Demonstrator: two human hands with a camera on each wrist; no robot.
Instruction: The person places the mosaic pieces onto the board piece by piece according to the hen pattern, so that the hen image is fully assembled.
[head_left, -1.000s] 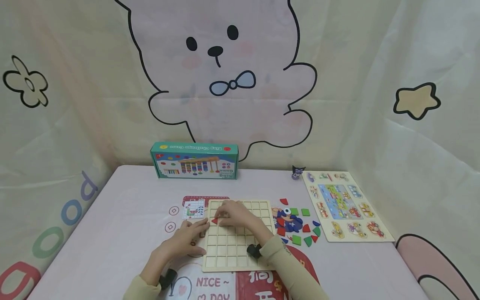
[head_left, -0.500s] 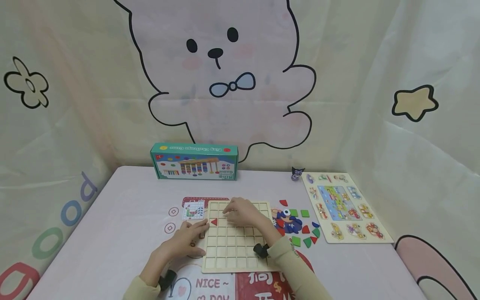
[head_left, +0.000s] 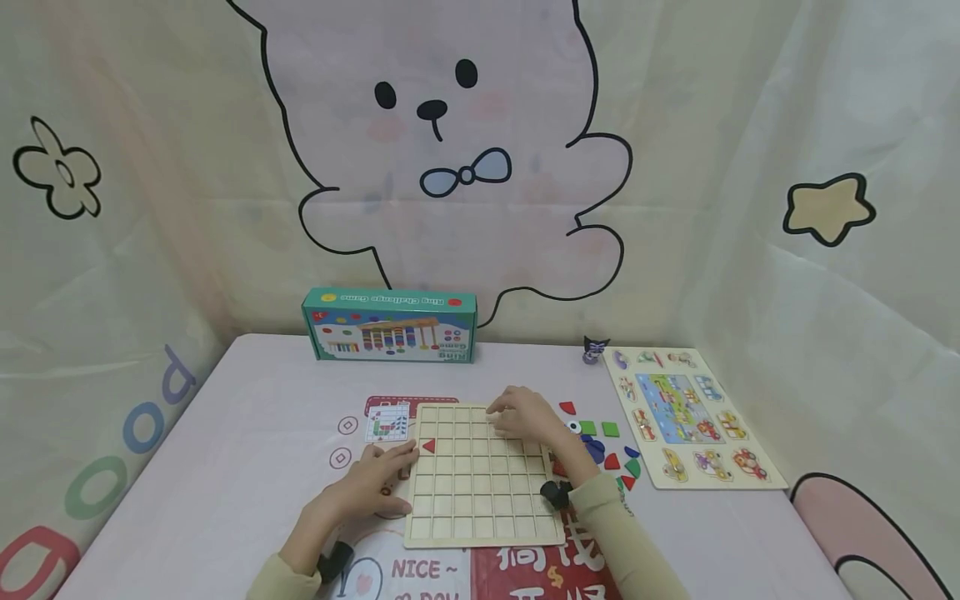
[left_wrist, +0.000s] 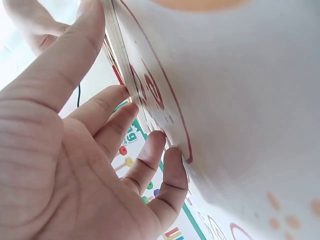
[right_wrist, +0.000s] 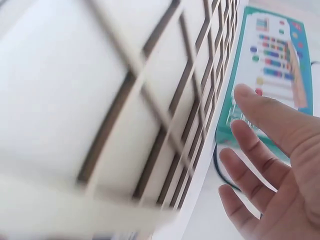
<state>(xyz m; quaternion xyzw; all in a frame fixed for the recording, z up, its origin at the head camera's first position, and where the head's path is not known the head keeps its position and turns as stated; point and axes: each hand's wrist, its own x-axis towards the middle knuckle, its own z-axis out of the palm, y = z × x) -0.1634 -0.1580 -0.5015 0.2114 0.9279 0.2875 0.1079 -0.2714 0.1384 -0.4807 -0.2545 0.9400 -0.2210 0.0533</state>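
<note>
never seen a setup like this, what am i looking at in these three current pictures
There is no machine here, just a person's two bare hands. The widest picture comes from a camera worn on the head; the other two come from cameras on each wrist.

On the white table lies a grid board with a red triangle on it. A pattern card, loose colored pieces, a puzzle board and a green box are around it.

The left hand touches the grid's edge. The right hand is at its far right part; no piece shows in its fingers.
</note>
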